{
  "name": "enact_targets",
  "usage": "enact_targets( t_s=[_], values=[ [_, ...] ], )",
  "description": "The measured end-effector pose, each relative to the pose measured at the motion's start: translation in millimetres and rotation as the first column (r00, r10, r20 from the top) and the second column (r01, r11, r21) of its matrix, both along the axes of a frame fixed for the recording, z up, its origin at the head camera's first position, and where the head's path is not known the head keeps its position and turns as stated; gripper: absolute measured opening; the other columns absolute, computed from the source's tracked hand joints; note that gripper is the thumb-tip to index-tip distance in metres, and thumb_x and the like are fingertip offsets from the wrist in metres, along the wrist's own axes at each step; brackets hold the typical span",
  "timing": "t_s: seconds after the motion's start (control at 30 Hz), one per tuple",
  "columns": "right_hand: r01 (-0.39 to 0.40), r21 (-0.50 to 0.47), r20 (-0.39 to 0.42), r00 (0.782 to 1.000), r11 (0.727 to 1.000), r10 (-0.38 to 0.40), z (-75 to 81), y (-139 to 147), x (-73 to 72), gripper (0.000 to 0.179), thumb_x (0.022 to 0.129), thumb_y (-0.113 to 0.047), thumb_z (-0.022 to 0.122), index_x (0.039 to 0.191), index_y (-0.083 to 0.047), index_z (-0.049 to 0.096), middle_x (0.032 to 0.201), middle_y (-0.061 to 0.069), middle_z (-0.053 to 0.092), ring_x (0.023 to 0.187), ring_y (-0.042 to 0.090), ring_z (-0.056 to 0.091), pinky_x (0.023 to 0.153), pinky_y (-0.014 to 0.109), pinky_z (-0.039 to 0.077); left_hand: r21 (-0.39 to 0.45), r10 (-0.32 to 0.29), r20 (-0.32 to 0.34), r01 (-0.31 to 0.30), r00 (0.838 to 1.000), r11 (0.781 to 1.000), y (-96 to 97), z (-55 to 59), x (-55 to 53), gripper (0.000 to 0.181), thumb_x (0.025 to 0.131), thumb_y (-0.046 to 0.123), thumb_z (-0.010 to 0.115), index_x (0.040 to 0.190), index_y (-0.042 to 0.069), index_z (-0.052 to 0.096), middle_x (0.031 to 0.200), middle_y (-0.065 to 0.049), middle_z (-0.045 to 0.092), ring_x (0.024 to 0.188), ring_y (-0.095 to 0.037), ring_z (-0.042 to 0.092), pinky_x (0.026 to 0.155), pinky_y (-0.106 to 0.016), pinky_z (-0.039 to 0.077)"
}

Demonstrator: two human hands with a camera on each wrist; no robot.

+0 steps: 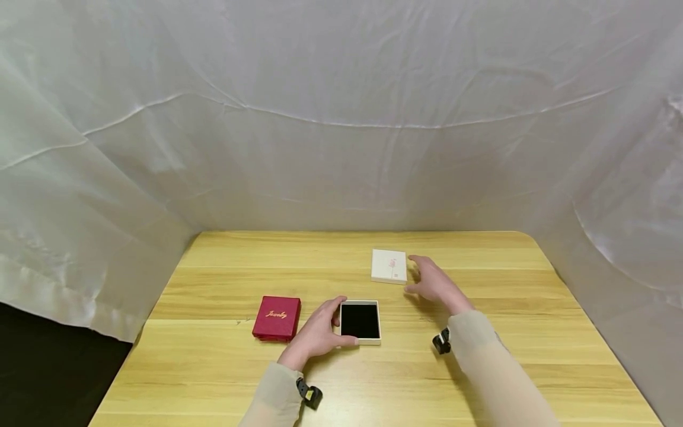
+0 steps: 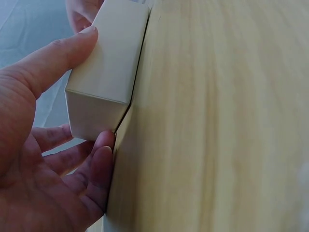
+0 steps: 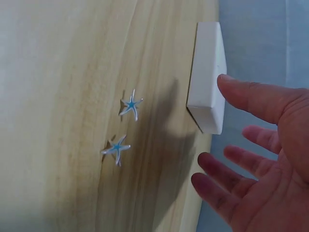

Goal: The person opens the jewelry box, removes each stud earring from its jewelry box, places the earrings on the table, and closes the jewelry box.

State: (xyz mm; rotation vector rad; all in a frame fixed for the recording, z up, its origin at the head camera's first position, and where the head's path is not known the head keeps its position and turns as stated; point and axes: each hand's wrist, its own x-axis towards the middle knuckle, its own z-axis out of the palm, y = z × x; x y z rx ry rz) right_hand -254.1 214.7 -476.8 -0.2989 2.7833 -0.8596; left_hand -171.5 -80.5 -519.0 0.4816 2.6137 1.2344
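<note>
My left hand [image 1: 319, 331] holds an open white jewelry box [image 1: 370, 341] with a black inside, standing on the table. The left wrist view shows the thumb lying along one pale side of the box [image 2: 108, 58] and the fingers bent by its corner. Behind it sits a white lid [image 1: 384, 267] with a pink flower print. Around the right side of this lid, my right hand [image 1: 433, 283] has its fingers spread and relaxed, thumb tip right at the edge. Two small starfish-shaped pieces, the upper starfish [image 3: 131, 105] with a blue centre, lie on the wood in the right wrist view.
A red box [image 1: 276, 315] with gold "Jewelry" lettering sits left of my left hand. All of this is on a light wooden table [image 1: 213, 367]. White curtain cloth [image 1: 341, 172] hangs behind the far edge and along both sides.
</note>
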Motion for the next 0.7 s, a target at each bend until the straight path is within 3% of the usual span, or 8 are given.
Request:
enact_targets(
  t_s=[0.4,0.7],
  values=[
    [-0.033,-0.022,-0.001,0.999,0.999,0.033,-14.6,-7.2,-21.7,0.093,0.083,-0.014,0.078,0.153,0.005,0.019,0.156,0.029,0.015,0.142,0.046,0.018,0.113,0.058,0.016,-0.007,0.000,-0.001,0.000,1.000,1.000,-0.3,-0.6,-0.7,0.094,0.071,0.039,0.088,0.146,0.007,0.041,0.090,-0.004,0.051,0.079,-0.015,0.046,0.069,-0.031,0.040],
    [-0.047,-0.034,0.047,0.998,0.998,0.049,-15.5,-15.9,-25.9,0.094,0.083,-0.013,0.078,0.154,0.003,0.018,0.158,0.026,0.010,0.144,0.044,0.013,0.114,0.057,0.013,0.000,0.000,0.003,0.000,1.000,1.000,-1.0,-0.7,-0.2,0.095,0.070,0.039,0.088,0.146,0.006,0.042,0.091,-0.004,0.051,0.082,-0.017,0.047,0.069,-0.031,0.041]
  ],
)
